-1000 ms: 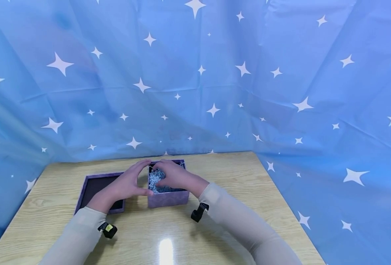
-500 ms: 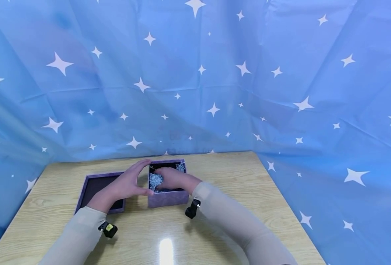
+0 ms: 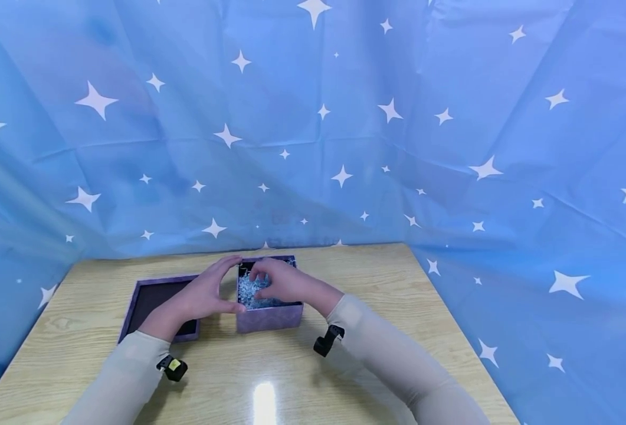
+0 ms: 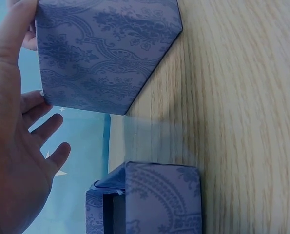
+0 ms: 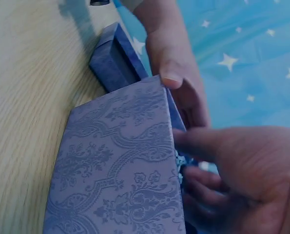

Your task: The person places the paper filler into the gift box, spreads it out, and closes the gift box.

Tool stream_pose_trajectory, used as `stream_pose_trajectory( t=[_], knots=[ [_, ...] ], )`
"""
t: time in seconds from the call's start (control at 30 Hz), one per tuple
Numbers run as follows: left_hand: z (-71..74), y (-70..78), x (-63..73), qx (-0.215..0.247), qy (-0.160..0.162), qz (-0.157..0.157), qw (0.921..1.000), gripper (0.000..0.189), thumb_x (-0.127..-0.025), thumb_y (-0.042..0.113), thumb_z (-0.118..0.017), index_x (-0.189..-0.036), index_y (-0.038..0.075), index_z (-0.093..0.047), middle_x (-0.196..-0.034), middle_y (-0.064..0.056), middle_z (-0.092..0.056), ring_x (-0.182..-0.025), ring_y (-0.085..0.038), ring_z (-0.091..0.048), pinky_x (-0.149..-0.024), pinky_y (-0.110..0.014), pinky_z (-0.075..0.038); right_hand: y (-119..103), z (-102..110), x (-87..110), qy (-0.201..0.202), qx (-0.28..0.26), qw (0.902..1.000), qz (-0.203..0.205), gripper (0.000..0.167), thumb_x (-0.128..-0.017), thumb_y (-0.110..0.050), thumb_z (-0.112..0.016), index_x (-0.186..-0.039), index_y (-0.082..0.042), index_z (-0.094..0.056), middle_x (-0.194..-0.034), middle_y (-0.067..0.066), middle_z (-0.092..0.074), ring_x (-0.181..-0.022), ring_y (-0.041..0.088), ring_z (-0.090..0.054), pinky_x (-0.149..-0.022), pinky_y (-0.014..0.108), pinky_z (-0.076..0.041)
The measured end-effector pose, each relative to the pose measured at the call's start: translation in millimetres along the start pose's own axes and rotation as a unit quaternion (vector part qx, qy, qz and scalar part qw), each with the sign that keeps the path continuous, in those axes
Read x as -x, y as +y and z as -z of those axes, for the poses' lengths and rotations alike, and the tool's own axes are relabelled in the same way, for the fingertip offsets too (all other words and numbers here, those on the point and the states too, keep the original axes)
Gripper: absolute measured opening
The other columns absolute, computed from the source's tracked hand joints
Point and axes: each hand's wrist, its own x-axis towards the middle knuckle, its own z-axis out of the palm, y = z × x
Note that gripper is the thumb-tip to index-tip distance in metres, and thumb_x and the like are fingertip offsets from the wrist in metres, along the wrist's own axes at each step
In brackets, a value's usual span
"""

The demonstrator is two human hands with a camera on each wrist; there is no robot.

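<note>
Right hand [image 3: 285, 283] rose from deep in box [image 3: 269, 320] on table [image 3: 371, 283]; fingers loosely curved, thumb apart, no hold seen. Left hand [image 3: 201, 296] gripped box's left side. Blue shredded paper [image 3: 248, 291] inside lay more spread, likely being loosened.

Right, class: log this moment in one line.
left hand: touching rim of purple patterned rectangular box | right hand: at pale-blue shredded filler inside | purple rectangular lid: beside box

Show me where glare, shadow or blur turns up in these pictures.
Head view: white glare on the table, shadow beneath the right sleeve; left wrist view: dim, with a hazy patch beside the purple box; right wrist view: the right hand looks soft, the box's pattern crisper.
</note>
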Motion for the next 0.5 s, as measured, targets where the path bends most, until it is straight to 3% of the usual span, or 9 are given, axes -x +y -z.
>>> stream_pose_trajectory(
  t=[0.07,0.13,0.23,0.37,0.5],
  knots=[
    [0.7,-0.5,0.2,0.001,0.002,0.001,1.0,0.121,-0.086,0.053,-0.095,-0.177,0.015,-0.026,-0.182,-0.016,-0.021,-0.163,-0.05,-0.025,-0.119,-0.076,-0.036,2.1,-1.2,-5.1,-0.018,-0.007,0.9998,0.01,0.032,-0.1,-0.018,-0.086,-0.129,-0.016,-0.072,-0.114,-0.002,-0.065,-0.096,0.012,-0.062,-0.083,0.028,-0.054],
    [1.0,-0.9,0.2,0.001,0.004,-0.002,1.0,0.12,-0.086,0.052,-0.095,-0.177,0.015,-0.026,-0.182,-0.016,-0.022,-0.163,-0.05,-0.025,-0.119,-0.076,-0.035,5.2,-4.7,-12.7,-0.036,0.006,0.9992,0.019,0.037,-0.1,-0.016,-0.086,-0.134,-0.015,-0.071,-0.118,-0.001,-0.067,-0.098,0.011,-0.063,-0.085,0.027,-0.054],
    [0.8,-1.3,-0.2,0.001,0.002,-0.007,1.0,0.12,-0.086,0.052,-0.095,-0.177,0.014,-0.027,-0.182,-0.016,-0.022,-0.163,-0.05,-0.025,-0.119,-0.076,-0.035,9.8,-11.4,-24.0,-0.045,0.044,0.9979,0.014,0.049,-0.1,-0.016,-0.087,-0.145,-0.011,-0.068,-0.136,0.002,-0.069,-0.117,0.012,-0.066,-0.098,0.027,-0.055],
    [0.1,-2.8,-0.3,0.002,-0.003,-0.002,1.0,0.123,-0.085,0.057,-0.095,-0.178,0.017,-0.025,-0.183,-0.013,-0.02,-0.164,-0.048,-0.023,-0.121,-0.075,-0.034,13.4,-19.8,-33.4,-0.059,0.091,0.994,-0.015,0.063,-0.101,-0.017,-0.085,-0.158,-0.008,-0.06,-0.158,0.008,-0.061,-0.143,0.02,-0.059,-0.115,0.031,-0.049],
    [0.8,-4.7,-0.7,0.002,-0.006,0.003,1.0,0.125,-0.083,0.061,-0.094,-0.178,0.019,-0.024,-0.183,-0.01,-0.019,-0.165,-0.046,-0.023,-0.122,-0.074,-0.033,14.7,-25.4,-36.4,-0.072,0.117,0.99,-0.032,0.069,-0.103,-0.021,-0.084,-0.164,-0.009,-0.054,-0.168,0.011,-0.052,-0.153,0.023,-0.051,-0.123,0.034,-0.043]
  ],
)
